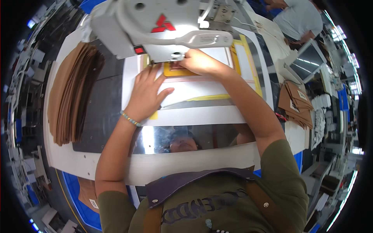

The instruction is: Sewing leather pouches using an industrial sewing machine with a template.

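Note:
My left hand [147, 91] lies flat with fingers spread on a white sewing template [194, 90] edged with yellow tape, its fingertips close under the sewing machine head [151, 27]. My right hand [199, 63] reaches under the machine's front, fingers bent together by a yellow frame [184, 72] set in the template. What the right fingers pinch, if anything, is hidden by the hand and the machine. A small brown patch shows inside the yellow frame beside those fingers.
A stack of brown fabric pieces [72, 93] stands on the left of the table. More brown pieces [294, 101] with white labels lie at the right, near a tilted screen panel [308, 60]. A blue bin [75, 198] sits below the left edge. Another person [301, 19] works at far right.

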Demonstrator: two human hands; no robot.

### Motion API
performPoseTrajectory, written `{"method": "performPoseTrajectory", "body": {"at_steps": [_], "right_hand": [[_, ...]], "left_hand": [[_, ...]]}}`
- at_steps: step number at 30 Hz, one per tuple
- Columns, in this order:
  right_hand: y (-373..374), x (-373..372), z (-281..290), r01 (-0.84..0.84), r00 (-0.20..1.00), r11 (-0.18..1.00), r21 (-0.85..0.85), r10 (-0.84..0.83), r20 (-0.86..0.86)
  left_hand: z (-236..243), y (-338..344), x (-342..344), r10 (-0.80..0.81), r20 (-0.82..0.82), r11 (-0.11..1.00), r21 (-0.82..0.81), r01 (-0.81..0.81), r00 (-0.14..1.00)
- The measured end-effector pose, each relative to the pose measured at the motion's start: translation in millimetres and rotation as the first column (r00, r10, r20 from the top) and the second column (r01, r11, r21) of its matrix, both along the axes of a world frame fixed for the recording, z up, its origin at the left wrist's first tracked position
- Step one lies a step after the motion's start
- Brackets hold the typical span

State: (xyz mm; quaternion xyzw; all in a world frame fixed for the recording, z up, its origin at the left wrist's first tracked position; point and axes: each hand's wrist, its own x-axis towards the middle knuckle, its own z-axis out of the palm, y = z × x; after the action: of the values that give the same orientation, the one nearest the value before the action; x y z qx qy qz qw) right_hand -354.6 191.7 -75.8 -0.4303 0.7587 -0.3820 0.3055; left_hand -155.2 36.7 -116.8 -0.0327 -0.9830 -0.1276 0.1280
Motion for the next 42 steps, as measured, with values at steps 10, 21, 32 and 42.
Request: {"method": "performPoseTrajectory", "body": {"at_steps": [10, 21, 32, 42], "right_hand": [[113.2, -7.2, -18.0, 0.216, 0.925, 0.879, -0.426, -0.324, -0.199], [110.8, -3.4, -8.3, 0.214, 0.888, 0.86, -0.463, -0.369, -0.275], [111.7, -3.5, -8.3, 0.168, 0.865, 0.873, -0.457, -0.354, -0.357], [111.6, -3.6, -10.1, 0.146, 0.871, 0.869, -0.472, -0.339, -0.355]], "left_hand": [[69.8, -98.0, 29.6, 0.335, -0.249, 0.932, -0.054, -0.359, 0.909], [69.3, -252.9, 93.0, 0.65, -0.319, 0.737, 0.046, -0.674, 0.689], [66.1, -259.7, 85.2, 0.584, -0.325, 0.778, -0.037, -0.628, 0.743], [72.5, -277.4, 88.3, 0.735, 0.021, 0.56, 0.547, -0.623, 0.678]]}}
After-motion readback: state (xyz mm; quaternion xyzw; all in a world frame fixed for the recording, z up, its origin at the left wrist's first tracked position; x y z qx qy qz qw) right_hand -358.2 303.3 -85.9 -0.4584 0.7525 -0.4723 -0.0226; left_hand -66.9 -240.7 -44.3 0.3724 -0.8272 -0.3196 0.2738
